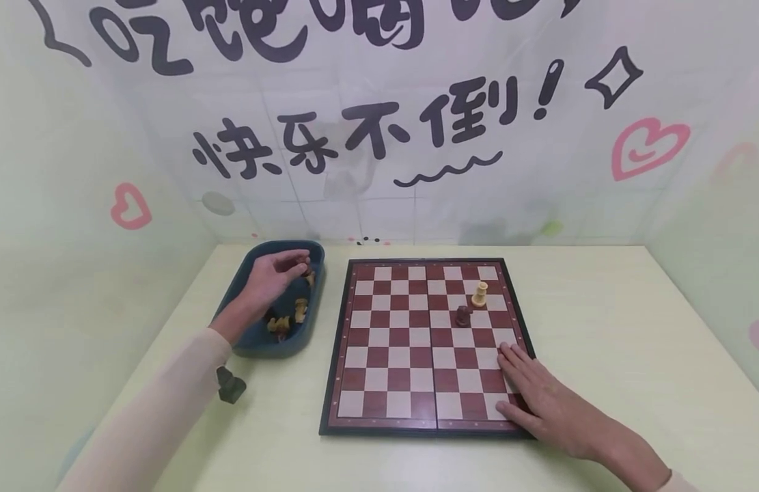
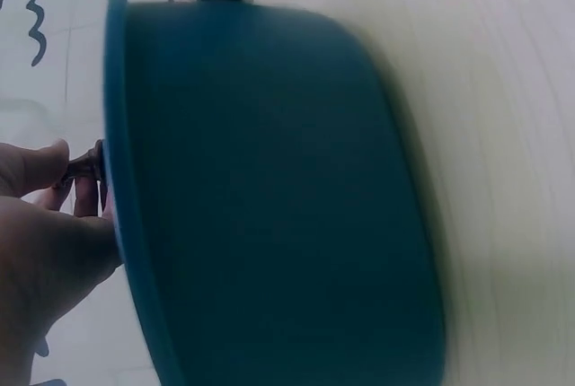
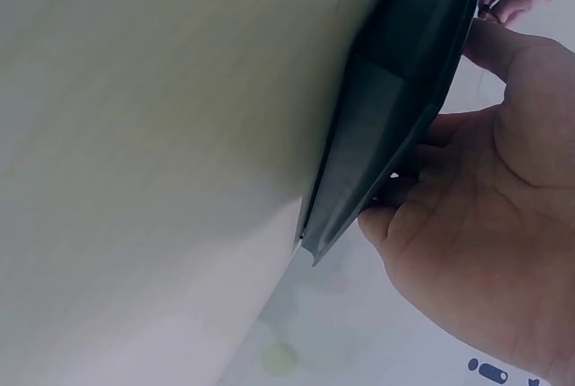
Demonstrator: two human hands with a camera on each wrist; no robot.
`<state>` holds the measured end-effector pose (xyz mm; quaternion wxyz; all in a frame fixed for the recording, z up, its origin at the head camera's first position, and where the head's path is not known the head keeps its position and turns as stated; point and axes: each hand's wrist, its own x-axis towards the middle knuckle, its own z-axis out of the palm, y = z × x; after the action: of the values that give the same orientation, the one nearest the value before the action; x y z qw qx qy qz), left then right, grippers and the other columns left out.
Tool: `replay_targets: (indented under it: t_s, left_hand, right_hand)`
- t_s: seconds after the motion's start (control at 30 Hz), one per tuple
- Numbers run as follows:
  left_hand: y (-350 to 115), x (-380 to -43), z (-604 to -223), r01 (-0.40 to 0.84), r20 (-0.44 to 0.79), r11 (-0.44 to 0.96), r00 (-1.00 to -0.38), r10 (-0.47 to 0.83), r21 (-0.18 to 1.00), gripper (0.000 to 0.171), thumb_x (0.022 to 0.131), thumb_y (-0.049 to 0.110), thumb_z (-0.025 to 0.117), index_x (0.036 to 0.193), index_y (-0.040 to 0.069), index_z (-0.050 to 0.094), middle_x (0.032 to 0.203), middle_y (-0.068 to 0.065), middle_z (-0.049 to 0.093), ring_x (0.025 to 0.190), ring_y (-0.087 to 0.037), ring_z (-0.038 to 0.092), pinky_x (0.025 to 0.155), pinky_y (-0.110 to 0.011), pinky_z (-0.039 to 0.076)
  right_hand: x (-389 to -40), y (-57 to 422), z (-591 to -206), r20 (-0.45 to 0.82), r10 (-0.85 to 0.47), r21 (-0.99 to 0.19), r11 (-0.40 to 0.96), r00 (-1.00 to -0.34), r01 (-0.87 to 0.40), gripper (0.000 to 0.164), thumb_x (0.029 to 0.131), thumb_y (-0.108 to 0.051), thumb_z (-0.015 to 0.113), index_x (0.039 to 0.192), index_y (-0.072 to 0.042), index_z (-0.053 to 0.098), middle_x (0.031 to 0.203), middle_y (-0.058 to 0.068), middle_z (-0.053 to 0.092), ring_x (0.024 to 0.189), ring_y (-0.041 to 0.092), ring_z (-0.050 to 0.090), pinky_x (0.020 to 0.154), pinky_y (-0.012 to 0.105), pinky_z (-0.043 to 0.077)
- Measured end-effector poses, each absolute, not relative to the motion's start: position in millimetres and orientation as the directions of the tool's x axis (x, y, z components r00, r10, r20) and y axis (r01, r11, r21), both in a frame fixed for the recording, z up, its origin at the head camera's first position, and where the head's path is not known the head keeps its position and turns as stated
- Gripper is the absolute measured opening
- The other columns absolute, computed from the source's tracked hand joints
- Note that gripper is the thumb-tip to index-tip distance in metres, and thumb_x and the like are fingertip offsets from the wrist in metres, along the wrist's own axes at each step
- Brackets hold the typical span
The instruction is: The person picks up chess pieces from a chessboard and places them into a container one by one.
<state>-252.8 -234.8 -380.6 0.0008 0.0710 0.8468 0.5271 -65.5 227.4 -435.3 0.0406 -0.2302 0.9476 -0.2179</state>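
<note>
My left hand is over the blue tray at the left, pinching a dark brown chess piece between thumb and fingers. Lying in the tray are several chess pieces, among them a pale one. On the folding chessboard my right hand rests with fingers extended across its right front edge. A cream chess queen stands upright in the board's right half, near the far side. Diagonally in front of it is a dark brown chess knight.
Both the tray and the board lie on a pale table. Behind it rises a white wall with dark lettering. Close to the left sleeve is a dark blocky thing.
</note>
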Motion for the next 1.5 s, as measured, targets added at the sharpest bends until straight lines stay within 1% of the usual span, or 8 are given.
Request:
replay_targets:
  t_s: [0.2,0.27,0.37,0.47,0.6,1.0,1.13,1.5]
  left_hand:
    - [-246.6,-250.1,-383.0,0.090,0.052,0.472,-0.994,0.094,0.877,0.035,0.106,0.011,0.057,0.138,-0.003,0.059,0.126,-0.019,0.065,0.117,-0.027,0.061,0.095,-0.032,0.051]
    - [-249.2,-249.6,-383.4,0.092,0.056,0.464,-0.994,0.091,0.881,0.036,0.106,0.011,0.058,0.139,-0.003,0.059,0.126,-0.020,0.065,0.117,-0.029,0.062,0.094,-0.033,0.051]
    - [-250.6,-249.3,-383.3,0.100,0.060,0.445,-0.993,0.102,0.890,0.040,0.106,0.014,0.058,0.143,-0.003,0.055,0.131,-0.022,0.063,0.122,-0.032,0.059,0.100,-0.039,0.049]
    - [-249.9,-248.1,-381.8,0.098,0.055,0.426,-0.992,0.112,0.899,0.049,0.106,0.022,0.058,0.148,-0.002,0.049,0.139,-0.022,0.058,0.130,-0.034,0.052,0.108,-0.049,0.042]
    - [-247.8,-247.2,-381.1,0.093,0.052,0.385,-0.992,0.115,0.918,0.054,0.107,0.028,0.057,0.150,0.000,0.045,0.146,-0.021,0.053,0.136,-0.037,0.045,0.113,-0.051,0.036]
    - [-223.5,-251.8,-383.2,0.154,0.117,0.188,-0.974,0.193,0.970,0.047,0.107,0.021,0.057,0.144,-0.007,0.049,0.143,-0.023,0.054,0.133,-0.034,0.050,0.110,-0.044,0.040]
    - [-214.2,-250.6,-382.6,0.137,0.099,0.180,-0.974,0.203,0.974,0.047,0.107,0.021,0.058,0.144,-0.006,0.049,0.143,-0.023,0.054,0.134,-0.037,0.049,0.110,-0.045,0.040]
    - [-186.3,-253.9,-381.5,0.136,0.085,0.211,-0.968,0.236,0.968,0.046,0.106,0.025,0.060,0.143,0.000,0.052,0.141,-0.016,0.057,0.134,-0.031,0.050,0.110,-0.040,0.042]
  right_hand:
    - [-66.5,225.4,-435.1,-0.001,-0.455,-0.438,0.801,-0.891,-0.408,0.076,0.105,-0.052,0.049,0.157,0.002,0.032,0.167,0.014,0.019,0.152,0.036,0.014,0.108,0.009,-0.005]
    - [-66.8,224.9,-434.8,-0.001,-0.457,-0.433,0.802,-0.889,-0.412,0.076,0.105,-0.052,0.049,0.157,0.002,0.032,0.167,0.014,0.019,0.152,0.036,0.014,0.111,0.013,-0.002]
    - [-66.3,225.0,-434.3,-0.002,-0.453,-0.431,0.805,-0.891,-0.409,0.076,0.105,-0.052,0.049,0.157,0.002,0.032,0.167,0.014,0.019,0.152,0.036,0.014,0.111,0.013,-0.002]
    - [-65.1,225.4,-434.3,0.003,-0.450,-0.430,0.806,-0.893,-0.407,0.077,0.105,-0.052,0.050,0.157,0.002,0.032,0.167,0.014,0.020,0.152,0.037,0.014,0.108,0.008,-0.006]
    - [-64.8,226.4,-434.8,0.003,-0.451,-0.426,0.807,-0.892,-0.409,0.077,0.105,-0.052,0.049,0.156,0.002,0.033,0.166,0.015,0.020,0.152,0.037,0.014,0.107,0.008,-0.006]
    - [-64.4,227.8,-434.4,0.008,-0.450,-0.425,0.807,-0.893,-0.410,0.076,0.105,-0.051,0.049,0.156,0.003,0.033,0.166,0.015,0.020,0.151,0.038,0.015,0.107,0.008,-0.006]
    - [-63.6,226.5,-435.2,0.005,-0.451,-0.430,0.805,-0.893,-0.409,0.076,0.105,-0.051,0.049,0.156,0.003,0.032,0.166,0.015,0.020,0.151,0.038,0.015,0.107,0.008,-0.006]
    - [-63.6,226.2,-435.9,0.024,-0.460,-0.428,0.798,-0.888,-0.424,0.075,0.106,-0.049,0.050,0.156,0.003,0.032,0.166,0.016,0.020,0.151,0.038,0.015,0.108,0.008,-0.006]
